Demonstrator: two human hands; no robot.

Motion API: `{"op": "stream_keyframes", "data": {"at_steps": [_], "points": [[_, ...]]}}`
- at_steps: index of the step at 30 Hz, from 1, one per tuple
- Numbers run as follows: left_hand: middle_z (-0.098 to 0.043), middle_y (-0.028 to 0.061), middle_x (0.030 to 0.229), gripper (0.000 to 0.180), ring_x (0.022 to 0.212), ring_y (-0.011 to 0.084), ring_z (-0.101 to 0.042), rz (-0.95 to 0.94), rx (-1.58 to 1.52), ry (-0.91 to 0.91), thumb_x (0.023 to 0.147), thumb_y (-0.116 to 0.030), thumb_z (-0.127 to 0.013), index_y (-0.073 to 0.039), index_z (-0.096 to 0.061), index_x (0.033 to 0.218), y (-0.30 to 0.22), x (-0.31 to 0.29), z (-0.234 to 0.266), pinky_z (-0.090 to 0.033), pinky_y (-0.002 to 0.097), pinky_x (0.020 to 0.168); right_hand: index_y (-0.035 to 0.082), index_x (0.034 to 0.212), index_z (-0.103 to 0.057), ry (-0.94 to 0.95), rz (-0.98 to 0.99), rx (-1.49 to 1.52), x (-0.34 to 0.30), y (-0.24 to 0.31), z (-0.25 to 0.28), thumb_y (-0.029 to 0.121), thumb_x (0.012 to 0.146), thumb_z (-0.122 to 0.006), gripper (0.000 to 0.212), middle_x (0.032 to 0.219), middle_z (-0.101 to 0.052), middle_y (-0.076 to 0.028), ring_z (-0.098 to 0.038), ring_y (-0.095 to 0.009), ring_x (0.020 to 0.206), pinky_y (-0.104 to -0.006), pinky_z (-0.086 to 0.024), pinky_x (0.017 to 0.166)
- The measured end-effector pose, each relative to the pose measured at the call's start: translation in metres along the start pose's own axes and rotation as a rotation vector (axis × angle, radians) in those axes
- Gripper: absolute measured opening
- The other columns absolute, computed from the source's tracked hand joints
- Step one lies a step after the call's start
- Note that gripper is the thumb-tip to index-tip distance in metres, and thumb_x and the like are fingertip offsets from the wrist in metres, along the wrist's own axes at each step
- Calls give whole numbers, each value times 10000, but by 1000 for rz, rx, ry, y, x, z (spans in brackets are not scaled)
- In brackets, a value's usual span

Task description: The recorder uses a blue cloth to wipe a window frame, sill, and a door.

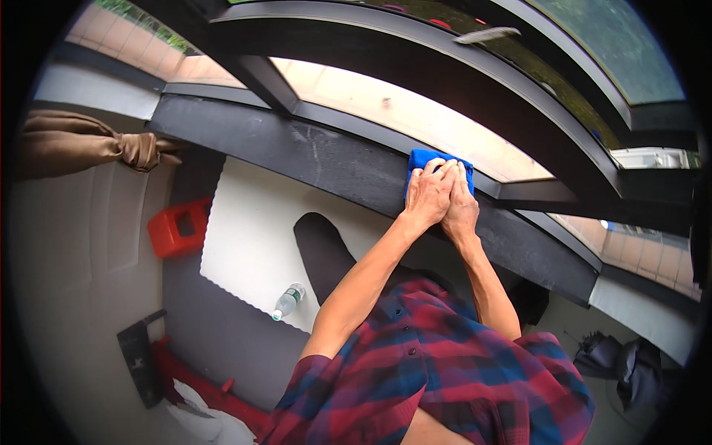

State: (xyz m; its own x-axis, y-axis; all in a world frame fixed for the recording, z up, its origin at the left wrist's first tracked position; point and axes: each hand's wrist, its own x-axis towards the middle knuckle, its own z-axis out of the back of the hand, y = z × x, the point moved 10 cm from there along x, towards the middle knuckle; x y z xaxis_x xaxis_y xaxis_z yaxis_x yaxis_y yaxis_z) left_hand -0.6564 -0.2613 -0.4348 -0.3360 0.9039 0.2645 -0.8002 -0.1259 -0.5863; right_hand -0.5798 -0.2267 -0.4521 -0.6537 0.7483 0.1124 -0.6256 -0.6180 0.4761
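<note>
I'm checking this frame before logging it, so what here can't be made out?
Head view only:
- Blue cloth: mostly covered by the left hand and right hand; its full shape is hidden.
- Sill under the cloth: hidden, so its state there is unknown.
- Bottle on the floor: too small to judge its contents.
- Dark bundle at the lower right: dim and bent by the fisheye rim; its kind is unclear.

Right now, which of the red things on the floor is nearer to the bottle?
The red crate, upper left of the bottle. The red bar lies farther off, at the lower edge beside white paper.
</note>
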Motion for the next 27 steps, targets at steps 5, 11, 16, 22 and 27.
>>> {"op": "stream_keyframes", "data": {"at_steps": [5,11,16,22,27], "points": [[-604,46,1376,411,1268,228,-497,128,212,-79,949,-232,-481,-62,-611,1300,84,-2,66,-434,421,928,-8,1496,-378,5,288,18,48,91,-51,140,845,-623,711,1545,-399,-207,-726,-346,916,-389,-609,741],[-586,24,1389,422,1268,244,-494,328,357,-193,960,-236,-528,-105,-566,1359,205,-12,154,-436,467,963,-12,1499,-356,315,406,51,115,211,-135,121,854,-600,703,1548,-388,-215,-685,-391,1030,-447,-589,820],[-704,81,1205,445,1075,315,-635,481,486,-144,959,-309,-570,-137,-537,1368,258,-15,186,-523,481,867,-11,1503,-342,270,466,102,133,258,-169,149,880,-575,685,1532,-394,-249,-674,-407,1045,-464,-571,859],[-676,112,1247,416,1071,368,-615,593,331,-95,982,-271,-520,-125,-516,1372,255,-7,176,-521,523,858,0,1449,-422,270,596,181,149,247,-166,179,928,-522,559,1522,-434,-201,-663,-387,1091,-470,-552,907],[-638,160,1300,435,1144,387,-595,560,303,-277,974,-211,-507,-45,-511,1376,250,-43,176,-504,514,924,81,1410,-500,325,691,227,131,257,-159,212,937,-532,492,1523,-467,-108,-662,-370,1094,-461,-554,895]]}}
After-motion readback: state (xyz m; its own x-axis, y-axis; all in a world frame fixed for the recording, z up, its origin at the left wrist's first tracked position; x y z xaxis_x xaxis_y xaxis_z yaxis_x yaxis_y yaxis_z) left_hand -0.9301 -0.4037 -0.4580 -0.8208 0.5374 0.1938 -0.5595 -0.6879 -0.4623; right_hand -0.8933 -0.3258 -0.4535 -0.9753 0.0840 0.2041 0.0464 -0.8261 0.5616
